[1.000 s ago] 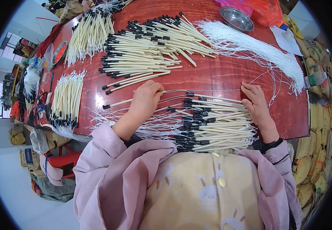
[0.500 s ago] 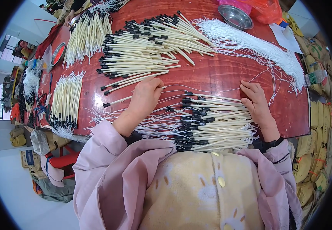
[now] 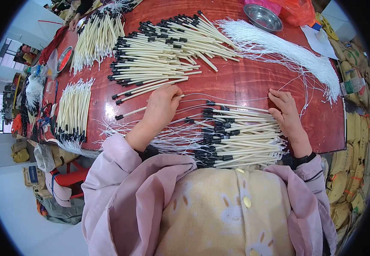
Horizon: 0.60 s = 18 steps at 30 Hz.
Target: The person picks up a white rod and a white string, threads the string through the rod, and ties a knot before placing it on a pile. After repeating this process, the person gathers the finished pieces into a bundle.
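Note:
My left hand is closed in a pinch around a thin cream tube with a black end piece, which points left. From the tube's right tip a white string runs slackly across to my right hand. That hand's thumb and fingertips are brought together on the string, just above a pile of strung tubes. Those tubes have black ends on the left, with white strings trailing left beneath my left forearm. Beyond my left hand lies a larger heap of cream tubes with black ends.
A long bundle of white strings lies at the far right, near a metal bowl. More tube bundles and a dish of red bits are at left. Another person's hand shows at the far left. Sacks stand beside the red table.

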Each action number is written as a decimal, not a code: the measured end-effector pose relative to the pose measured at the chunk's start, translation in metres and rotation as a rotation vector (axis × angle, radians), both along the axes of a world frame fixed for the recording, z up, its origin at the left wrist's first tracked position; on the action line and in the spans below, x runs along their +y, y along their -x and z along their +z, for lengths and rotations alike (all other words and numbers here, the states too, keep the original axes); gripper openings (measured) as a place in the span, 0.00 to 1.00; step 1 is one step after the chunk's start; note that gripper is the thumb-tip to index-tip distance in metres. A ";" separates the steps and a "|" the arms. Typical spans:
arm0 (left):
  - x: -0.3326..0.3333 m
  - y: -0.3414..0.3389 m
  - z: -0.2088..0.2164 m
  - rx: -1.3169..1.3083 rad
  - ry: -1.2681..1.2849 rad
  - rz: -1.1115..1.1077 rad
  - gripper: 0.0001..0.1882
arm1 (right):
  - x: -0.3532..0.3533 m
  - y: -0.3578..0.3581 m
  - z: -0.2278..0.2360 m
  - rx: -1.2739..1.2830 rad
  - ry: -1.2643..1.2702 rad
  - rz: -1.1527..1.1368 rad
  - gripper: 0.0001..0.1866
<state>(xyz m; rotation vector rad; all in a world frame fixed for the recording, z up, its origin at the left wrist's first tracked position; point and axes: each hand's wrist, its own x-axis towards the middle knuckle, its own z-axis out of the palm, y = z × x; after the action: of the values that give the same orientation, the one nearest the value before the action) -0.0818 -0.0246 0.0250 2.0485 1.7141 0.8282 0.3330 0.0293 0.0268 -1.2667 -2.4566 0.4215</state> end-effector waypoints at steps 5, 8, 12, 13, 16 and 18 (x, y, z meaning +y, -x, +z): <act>-0.002 0.001 0.001 -0.014 0.002 0.013 0.04 | 0.000 0.001 0.000 -0.006 -0.006 0.002 0.28; -0.005 0.001 0.001 -0.012 0.007 0.019 0.04 | -0.001 0.002 0.000 0.007 -0.016 0.003 0.28; -0.006 0.000 0.000 -0.006 0.008 0.025 0.04 | -0.001 0.001 -0.002 -0.003 -0.028 0.002 0.28; -0.006 -0.001 0.000 -0.011 0.009 0.024 0.04 | -0.001 0.001 -0.002 -0.003 -0.028 0.002 0.28; -0.007 -0.001 0.000 -0.017 0.008 0.025 0.04 | -0.001 0.002 -0.003 -0.002 -0.032 -0.011 0.28; -0.007 0.000 0.001 -0.019 0.005 0.027 0.04 | -0.001 0.004 -0.003 -0.012 -0.038 -0.007 0.28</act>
<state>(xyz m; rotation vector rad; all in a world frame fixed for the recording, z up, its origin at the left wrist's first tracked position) -0.0815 -0.0317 0.0255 2.0121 1.7357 0.8475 0.3288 0.0284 0.0239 -1.2661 -2.4571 0.3645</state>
